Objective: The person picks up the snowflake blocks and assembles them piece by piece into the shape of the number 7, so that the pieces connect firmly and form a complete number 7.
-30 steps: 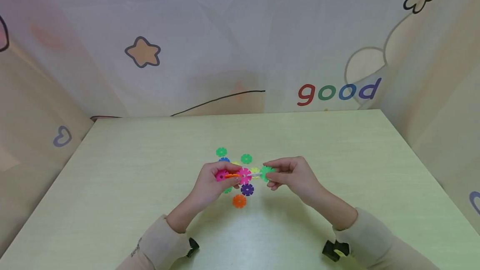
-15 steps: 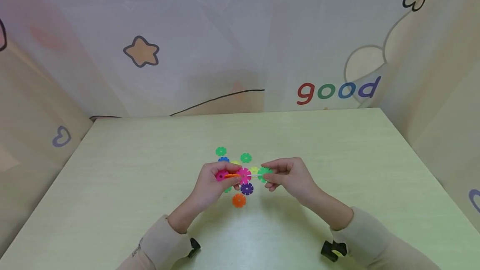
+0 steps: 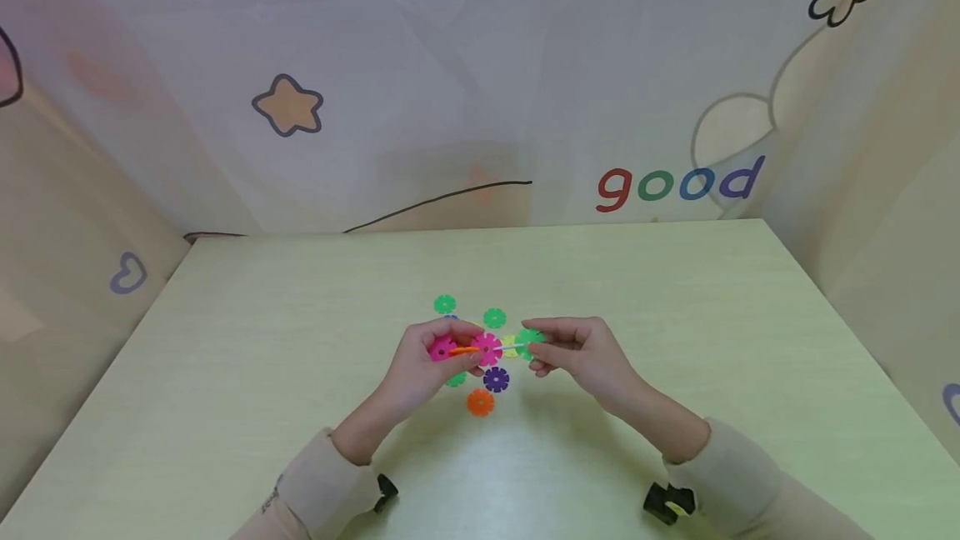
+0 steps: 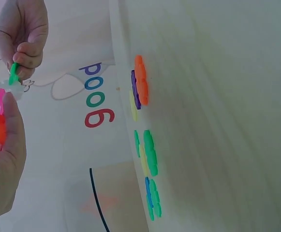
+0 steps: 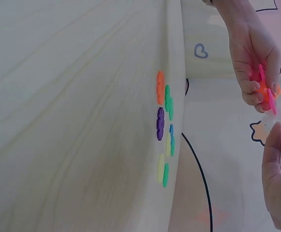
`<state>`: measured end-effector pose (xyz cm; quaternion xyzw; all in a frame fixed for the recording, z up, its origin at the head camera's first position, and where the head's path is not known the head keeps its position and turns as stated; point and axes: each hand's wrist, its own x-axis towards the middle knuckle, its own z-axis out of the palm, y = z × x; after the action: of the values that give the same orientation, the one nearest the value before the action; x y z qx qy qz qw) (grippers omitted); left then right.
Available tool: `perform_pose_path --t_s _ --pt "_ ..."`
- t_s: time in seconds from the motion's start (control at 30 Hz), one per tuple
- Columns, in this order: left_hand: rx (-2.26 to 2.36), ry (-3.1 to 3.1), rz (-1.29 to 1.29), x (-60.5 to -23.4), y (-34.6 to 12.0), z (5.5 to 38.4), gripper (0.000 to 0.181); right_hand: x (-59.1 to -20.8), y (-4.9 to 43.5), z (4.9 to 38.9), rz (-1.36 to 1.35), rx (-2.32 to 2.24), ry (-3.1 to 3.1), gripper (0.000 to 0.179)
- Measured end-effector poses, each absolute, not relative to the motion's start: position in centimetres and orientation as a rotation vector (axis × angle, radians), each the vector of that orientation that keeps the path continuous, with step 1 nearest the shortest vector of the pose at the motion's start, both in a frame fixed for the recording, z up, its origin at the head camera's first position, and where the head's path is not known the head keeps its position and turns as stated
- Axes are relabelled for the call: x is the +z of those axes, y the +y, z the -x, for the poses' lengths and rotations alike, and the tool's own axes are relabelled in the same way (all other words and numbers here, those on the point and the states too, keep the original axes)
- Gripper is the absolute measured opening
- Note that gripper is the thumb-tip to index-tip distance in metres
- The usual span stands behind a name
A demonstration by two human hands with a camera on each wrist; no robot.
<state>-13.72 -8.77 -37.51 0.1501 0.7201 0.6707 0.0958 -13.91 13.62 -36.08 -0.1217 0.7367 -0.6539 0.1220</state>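
Above the table my left hand (image 3: 420,365) grips a joined row of plastic snowflake discs: a pink disc (image 3: 439,348), an orange disc (image 3: 463,351) seen edge-on, and a second pink disc (image 3: 487,349). A white, see-through disc (image 3: 507,347) extends from the right end of that row, edge-on in the head view. My right hand (image 3: 588,348) pinches a green disc (image 3: 529,342) between thumb and fingers, right at the white disc's edge. In the left wrist view the green disc (image 4: 14,72) overlaps the pale white disc (image 4: 15,90).
Loose discs lie on the table (image 3: 300,407) beneath and around the hands: a purple disc (image 3: 496,379), an orange one in front, several green discs (image 3: 494,318), and yellow and blue ones partly hidden. A printed cloth backdrop (image 3: 465,65) rises behind the table.
My right hand has shifted slightly left with the green disc, which is now closer to the pink disc. The white disc appears thinner, more edge-on. My left hand stays nearly in place.
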Motion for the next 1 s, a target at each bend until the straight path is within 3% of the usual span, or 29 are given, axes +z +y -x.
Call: perform_pose_path --t_s 0.47,1.0 --pt "2.065 1.919 -0.550 -37.74 -9.15 13.75 0.040 -36.57 13.99 14.02 0.361 -1.965 2.066 0.033" --pt "1.699 2.110 -0.522 -37.76 -8.92 14.56 0.030 -36.77 13.59 14.07 0.351 -1.935 2.057 0.028"
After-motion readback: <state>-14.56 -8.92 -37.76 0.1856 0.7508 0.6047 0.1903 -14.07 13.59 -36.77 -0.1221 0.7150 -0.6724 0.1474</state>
